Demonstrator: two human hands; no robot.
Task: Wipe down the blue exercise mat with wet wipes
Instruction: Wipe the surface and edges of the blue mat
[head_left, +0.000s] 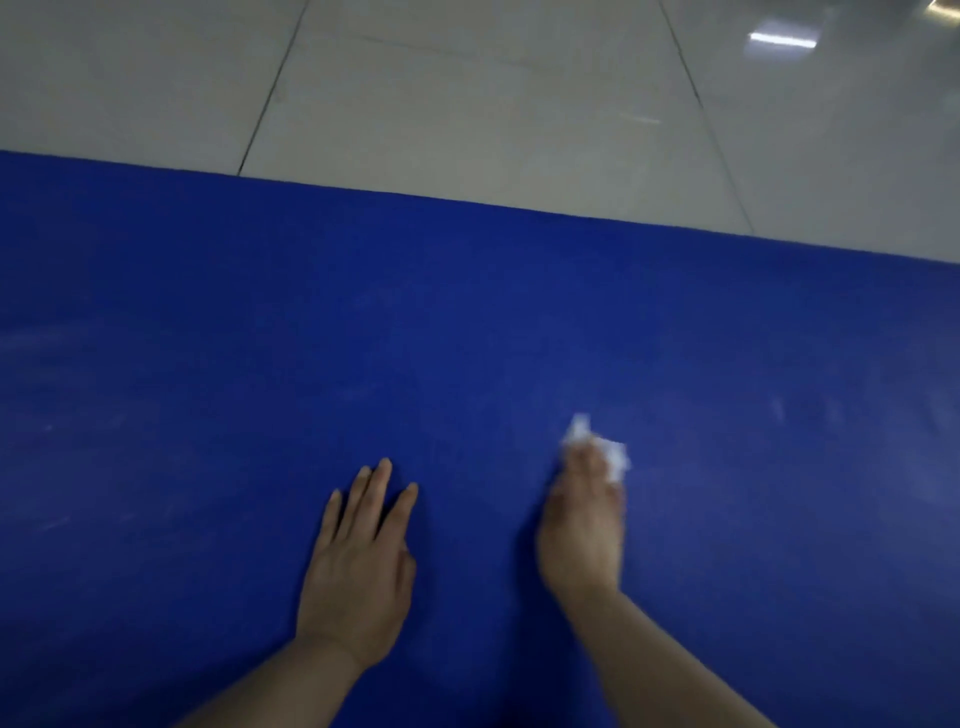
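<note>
The right hand (582, 525) is pinching a bunched white wipe (597, 447) on the blue mat (208, 364). The left hand (358, 566) is pressing flat beside it, fingers (376, 493) spread. The small wad could slip loose or miss dusty streaks farther out.

No words, labels, brands or numbers can be read anywhere. The mat (467, 338) is plain blue with only faint smears. The floor (467, 104) tiles carry no markings.
</note>
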